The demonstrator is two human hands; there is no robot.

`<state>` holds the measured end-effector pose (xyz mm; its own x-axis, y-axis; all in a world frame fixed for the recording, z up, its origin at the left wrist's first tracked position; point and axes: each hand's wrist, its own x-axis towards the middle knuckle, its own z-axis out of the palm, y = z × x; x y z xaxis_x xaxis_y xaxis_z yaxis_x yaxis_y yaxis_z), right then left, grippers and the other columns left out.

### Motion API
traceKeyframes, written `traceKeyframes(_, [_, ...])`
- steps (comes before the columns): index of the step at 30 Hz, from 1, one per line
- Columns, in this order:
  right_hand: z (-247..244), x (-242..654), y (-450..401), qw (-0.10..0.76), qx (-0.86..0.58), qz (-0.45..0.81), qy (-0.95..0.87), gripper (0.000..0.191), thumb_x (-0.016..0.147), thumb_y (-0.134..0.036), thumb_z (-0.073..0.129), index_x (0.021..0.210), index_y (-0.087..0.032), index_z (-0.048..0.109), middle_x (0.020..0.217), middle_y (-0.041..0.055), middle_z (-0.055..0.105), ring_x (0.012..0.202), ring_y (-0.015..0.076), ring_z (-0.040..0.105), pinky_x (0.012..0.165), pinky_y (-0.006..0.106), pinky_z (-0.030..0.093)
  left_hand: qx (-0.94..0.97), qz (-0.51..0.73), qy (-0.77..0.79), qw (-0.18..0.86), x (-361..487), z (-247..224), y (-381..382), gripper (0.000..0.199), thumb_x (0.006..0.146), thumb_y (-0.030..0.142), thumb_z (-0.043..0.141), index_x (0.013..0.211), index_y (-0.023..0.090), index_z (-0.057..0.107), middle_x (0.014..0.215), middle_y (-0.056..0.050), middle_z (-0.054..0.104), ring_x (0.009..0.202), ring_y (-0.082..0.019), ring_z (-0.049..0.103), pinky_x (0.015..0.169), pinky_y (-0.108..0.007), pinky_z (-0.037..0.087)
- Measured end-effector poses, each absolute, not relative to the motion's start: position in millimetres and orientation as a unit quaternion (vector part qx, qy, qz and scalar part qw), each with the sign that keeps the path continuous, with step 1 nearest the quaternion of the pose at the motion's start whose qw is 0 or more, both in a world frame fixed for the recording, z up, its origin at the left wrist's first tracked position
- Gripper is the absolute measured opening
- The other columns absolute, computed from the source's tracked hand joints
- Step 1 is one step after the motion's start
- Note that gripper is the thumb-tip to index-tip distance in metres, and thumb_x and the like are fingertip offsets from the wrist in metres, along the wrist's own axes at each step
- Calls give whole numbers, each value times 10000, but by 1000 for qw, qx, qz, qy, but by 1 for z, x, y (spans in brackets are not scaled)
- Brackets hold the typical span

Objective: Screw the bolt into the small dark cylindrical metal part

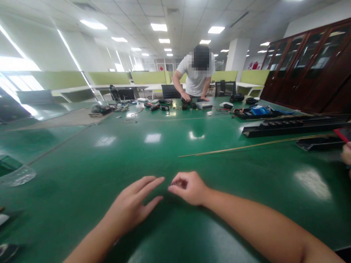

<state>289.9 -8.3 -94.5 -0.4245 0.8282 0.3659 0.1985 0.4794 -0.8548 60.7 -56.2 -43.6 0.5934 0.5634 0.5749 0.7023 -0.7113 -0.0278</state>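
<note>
At the lower centre of the frame, the handwork looks to be midway, as a judgement; the fingers are gathered about a tiny, dark, faintly glinting piece [174, 183], no finished result shows, and what is left cannot be told; the piece seems to lie at the thumb and forefinger tips of the right hand [192, 188], whose grip is curled nearly to a pinch; whether it is fully closed I cannot tell; the left hand [135, 201], spread and holding nothing visible, hovers just beside, above the glossy green worktop [131, 160].
</note>
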Motion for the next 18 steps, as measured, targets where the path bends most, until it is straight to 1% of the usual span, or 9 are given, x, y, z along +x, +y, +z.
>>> traceKeyframes(2, [-96,290,-7,411,-333,378,-760,256,830,-417,707,834,-161,712,635,-19,611,554,100,516,543,214,377,-906,-254,-323,106,80,-49,-46,339,938,219,572,1276,215,589,1095,-88,683,943,-178,682,793,-259,576])
traceKeyframes(5, [-98,289,-5,407,-332,384,-759,267,809,-424,732,812,-158,712,628,-26,602,553,98,508,532,210,364,-906,-277,-307,92,93,-57,-38,261,948,147,504,1172,184,634,980,-80,700,854,-160,677,737,-246,559])
traceKeyframes(9, [-97,288,-5,389,-349,400,-753,289,807,-455,735,837,-168,725,616,-37,577,544,94,477,519,212,344,-890,-269,-355,97,98,-58,-39,160,923,161,514,998,163,656,865,-58,684,776,-169,653,698,-277,544])
traceKeyframes(11, [-96,288,-6,372,-348,413,-755,284,818,-454,724,857,-173,727,620,-37,579,543,94,475,518,211,345,-888,-253,-372,96,98,-57,-42,145,916,170,511,949,163,653,816,-48,669,733,-172,635,671,-286,535])
traceKeyframes(13, [-95,289,-7,357,-344,418,-761,278,827,-450,713,870,-176,727,624,-36,587,542,94,482,523,212,356,-888,-257,-370,93,93,-55,-45,148,928,188,513,960,170,656,840,-47,676,751,-168,642,686,-279,537])
traceKeyframes(15, [-94,290,-8,342,-341,420,-769,281,833,-454,705,872,-177,726,623,-34,591,538,93,488,532,213,369,-876,-283,-376,101,79,-51,-48,149,940,231,545,1018,191,665,924,-43,691,817,-161,660,748,-264,545])
traceKeyframes(18, [-93,291,-8,328,-338,419,-777,292,836,-468,698,874,-180,730,616,-33,589,530,91,488,535,214,374,-815,-331,-448,161,43,-39,-55,183,915,307,635,1084,244,672,1023,-2,690,875,-152,667,839,-261,540])
